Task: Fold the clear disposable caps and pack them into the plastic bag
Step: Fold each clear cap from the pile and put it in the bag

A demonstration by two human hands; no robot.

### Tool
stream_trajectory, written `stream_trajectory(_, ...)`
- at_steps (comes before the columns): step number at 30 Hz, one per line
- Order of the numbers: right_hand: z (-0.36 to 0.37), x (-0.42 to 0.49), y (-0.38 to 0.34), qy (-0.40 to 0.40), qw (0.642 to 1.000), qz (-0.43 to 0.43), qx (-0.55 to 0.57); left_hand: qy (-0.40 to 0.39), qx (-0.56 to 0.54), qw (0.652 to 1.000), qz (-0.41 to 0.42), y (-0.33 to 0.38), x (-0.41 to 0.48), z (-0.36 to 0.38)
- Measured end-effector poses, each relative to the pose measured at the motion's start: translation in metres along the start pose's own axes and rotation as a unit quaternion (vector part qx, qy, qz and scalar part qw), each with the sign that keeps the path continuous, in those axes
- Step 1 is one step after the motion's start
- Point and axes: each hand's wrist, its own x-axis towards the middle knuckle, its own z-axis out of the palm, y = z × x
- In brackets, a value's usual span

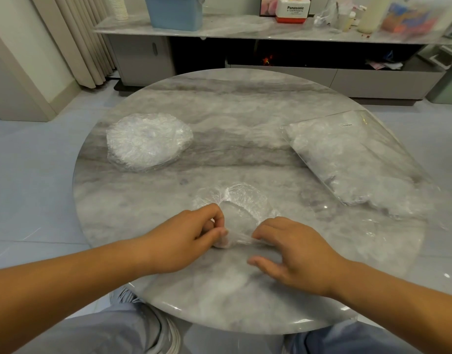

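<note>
One clear crinkled cap (241, 204) lies on the round marble table (245, 98) just in front of me. My left hand (191, 233) pinches its near left edge between thumb and fingers. My right hand (293, 251) holds the near right edge with its fingertips, thumb spread out below. A stack of unfolded clear caps (147, 140) sits at the left of the table. A clear plastic bag (355, 154) partly filled with caps lies at the right, its open end toward me.
Behind the table runs a low marble-topped cabinet (245, 29) with a blue bin (175, 11), a white and red box (292, 8) and clutter. A curtain (84, 39) hangs at the far left. My knees show under the table's near edge.
</note>
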Motion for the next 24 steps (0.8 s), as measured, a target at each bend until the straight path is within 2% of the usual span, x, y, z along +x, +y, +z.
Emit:
stream_trajectory(4, -0.008, 0.006, -0.002, -0.018, 0.992, 0.077, 0.099, -0.005, -0.057, 0.997, -0.050, 0.000, 0.002, -0.001)
stream_trajectory(6, -0.012, 0.010, -0.001, -0.032, 0.979, 0.130, 0.151, 0.008, -0.051, 0.996, -0.067, -0.004, 0.004, -0.002)
stream_trajectory(9, -0.011, 0.017, -0.001, -0.045, 0.966, 0.192, 0.167, 0.042, -0.006, 0.995, -0.089, -0.006, 0.008, 0.000)
stream_trajectory(15, -0.006, 0.030, 0.002, -0.061, 0.968, 0.234, 0.072, 0.054, 0.055, 0.989, -0.126, 0.001, 0.018, 0.007)
stream_trajectory(21, -0.009, 0.031, 0.004, -0.063, 0.965, 0.250, 0.051, 0.045, 0.071, 0.987, -0.137, -0.008, 0.025, 0.005)
stream_trajectory(24, -0.013, 0.027, 0.002, -0.029, 0.969, 0.246, 0.000, 0.053, 0.079, 0.985, -0.141, -0.011, 0.026, 0.004)
